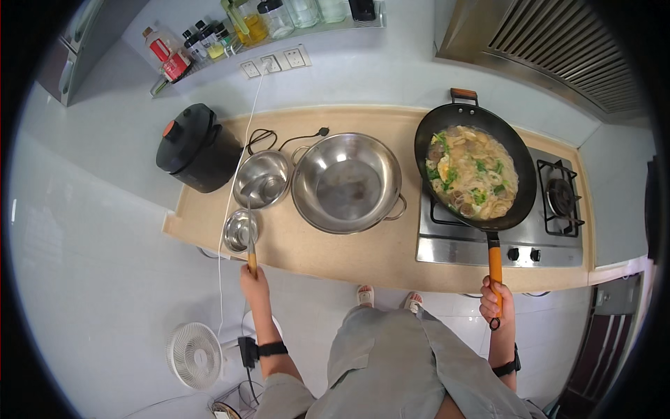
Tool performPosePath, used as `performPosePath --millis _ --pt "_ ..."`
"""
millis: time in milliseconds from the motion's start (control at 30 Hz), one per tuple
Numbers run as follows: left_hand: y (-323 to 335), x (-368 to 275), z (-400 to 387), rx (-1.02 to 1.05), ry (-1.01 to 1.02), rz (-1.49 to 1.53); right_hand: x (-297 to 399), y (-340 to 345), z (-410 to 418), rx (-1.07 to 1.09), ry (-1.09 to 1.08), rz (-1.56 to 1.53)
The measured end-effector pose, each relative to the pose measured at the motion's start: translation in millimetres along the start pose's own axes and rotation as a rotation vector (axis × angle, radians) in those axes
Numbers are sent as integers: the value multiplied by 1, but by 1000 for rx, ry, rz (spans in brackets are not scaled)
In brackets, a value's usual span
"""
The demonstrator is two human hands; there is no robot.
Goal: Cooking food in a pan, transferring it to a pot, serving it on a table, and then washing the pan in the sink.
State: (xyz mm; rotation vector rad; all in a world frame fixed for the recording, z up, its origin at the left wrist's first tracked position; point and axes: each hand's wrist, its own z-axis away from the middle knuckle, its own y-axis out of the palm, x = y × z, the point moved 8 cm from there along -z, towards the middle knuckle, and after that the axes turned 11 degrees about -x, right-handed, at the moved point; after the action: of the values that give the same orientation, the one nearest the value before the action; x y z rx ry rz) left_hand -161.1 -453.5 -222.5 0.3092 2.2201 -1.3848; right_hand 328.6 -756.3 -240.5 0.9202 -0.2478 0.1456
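My right hand is closed around the orange handle of a black wok at the left burner of the gas stove. Noodles, greens and sliced pieces in broth fill the wok. My left hand grips the wooden handle of a metal ladle, whose head is over or in a steel bowl. A smaller steel bowl stands just in front of that one. Between the bowls and the stove sits a wide, two-handled steel basin with nothing in it.
A black cooker stands at the counter's left end. A white cord hangs from a wall socket down past the bowls. Bottles line a wall shelf; a range hood overhangs the right. A white fan is at lower left.
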Motion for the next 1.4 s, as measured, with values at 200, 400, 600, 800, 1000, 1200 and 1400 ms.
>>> performPosePath --millis 200,400,600,800,1000,1200,1400 --pt "-11 12 103 -42 -302 253 -1 2 -2 7 -10 36" --pt "42 -8 135 -43 -450 381 2 2 -1 2 -35 87" --pt "95 -9 131 -112 -479 491 -2 6 -1 32 4 104" --pt "139 -33 121 209 -499 735 0 8 3 50 9 80" --pt "145 -52 117 378 -500 640 -1 11 1 93 65 58" --pt "141 -73 141 497 -265 508 -1 5 0 96 115 62" --pt "104 -257 265 1465 -32 598 0 17 5 143 140 -95"
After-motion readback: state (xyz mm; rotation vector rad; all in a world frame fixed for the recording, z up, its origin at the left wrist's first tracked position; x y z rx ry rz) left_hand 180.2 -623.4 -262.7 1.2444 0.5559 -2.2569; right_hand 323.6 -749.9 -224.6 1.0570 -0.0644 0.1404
